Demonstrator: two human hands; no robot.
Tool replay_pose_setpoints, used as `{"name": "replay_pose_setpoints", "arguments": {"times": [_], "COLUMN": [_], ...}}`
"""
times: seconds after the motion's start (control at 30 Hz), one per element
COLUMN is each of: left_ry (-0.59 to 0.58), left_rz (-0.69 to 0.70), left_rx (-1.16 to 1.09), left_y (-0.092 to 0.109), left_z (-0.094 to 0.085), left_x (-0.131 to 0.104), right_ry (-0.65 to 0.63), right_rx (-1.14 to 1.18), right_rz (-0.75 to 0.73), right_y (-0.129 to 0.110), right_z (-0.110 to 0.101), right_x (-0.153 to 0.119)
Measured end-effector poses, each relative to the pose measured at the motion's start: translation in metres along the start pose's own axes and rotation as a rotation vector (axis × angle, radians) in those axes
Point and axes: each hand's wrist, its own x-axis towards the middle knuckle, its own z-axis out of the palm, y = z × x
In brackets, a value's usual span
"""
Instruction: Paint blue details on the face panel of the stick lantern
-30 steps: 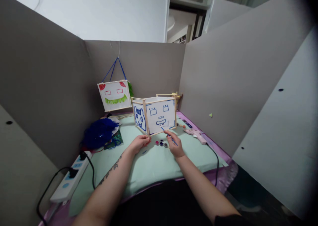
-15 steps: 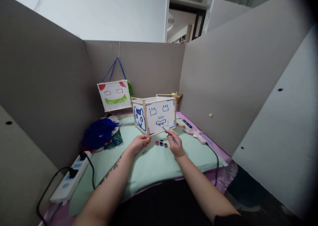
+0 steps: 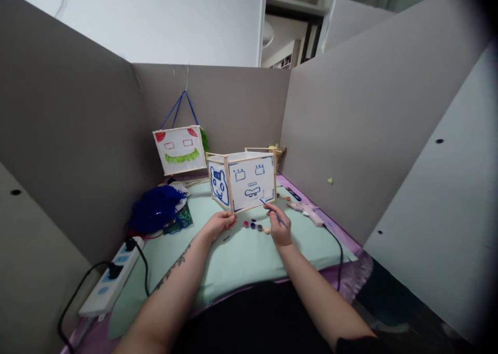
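Observation:
A wood-framed paper lantern point(image 3: 252, 180) stands tilted over the table, with blue line drawings on its two visible sides: a face on the front and an animal on the left side. My left hand point(image 3: 221, 225) grips its lower front corner between thumb and fingers. A thin blue paintbrush point(image 3: 278, 218) is pinched in my right hand point(image 3: 280, 228), its tip close to the lower part of the front panel, below and right of the drawn mouth; whether it touches is too small to tell. Small paint pots point(image 3: 252, 225) sit on the pale green cloth point(image 3: 233, 263) just below the lantern.
Another lantern point(image 3: 179, 151) with red and green drawings hangs on blue cords at the back left. Blue material point(image 3: 155, 209) lies below it. A power strip point(image 3: 111, 277) is at the left, a pink glue gun point(image 3: 307, 211) with a black cord at the right. Grey panels surround the table.
My right hand and the brush have moved a little right and away from the drawn mouth. My left hand and the lantern have stayed nearly still.

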Motion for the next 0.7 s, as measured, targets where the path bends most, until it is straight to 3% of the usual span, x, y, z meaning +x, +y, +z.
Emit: {"name": "replay_pose_setpoints", "arguments": {"times": [0.33,0.7], "left_ry": [0.001,-0.001], "left_rz": [0.001,-0.006], "left_rx": [0.019,0.028], "left_y": [0.000,0.002], "left_z": [0.000,0.001], "left_x": [0.000,-0.001], "right_ry": [0.003,-0.009], "right_rx": [0.151,0.192], "right_rz": [0.150,0.191], "right_y": [0.003,0.005], "right_z": [0.006,0.010], "right_x": [0.008,0.011]}}
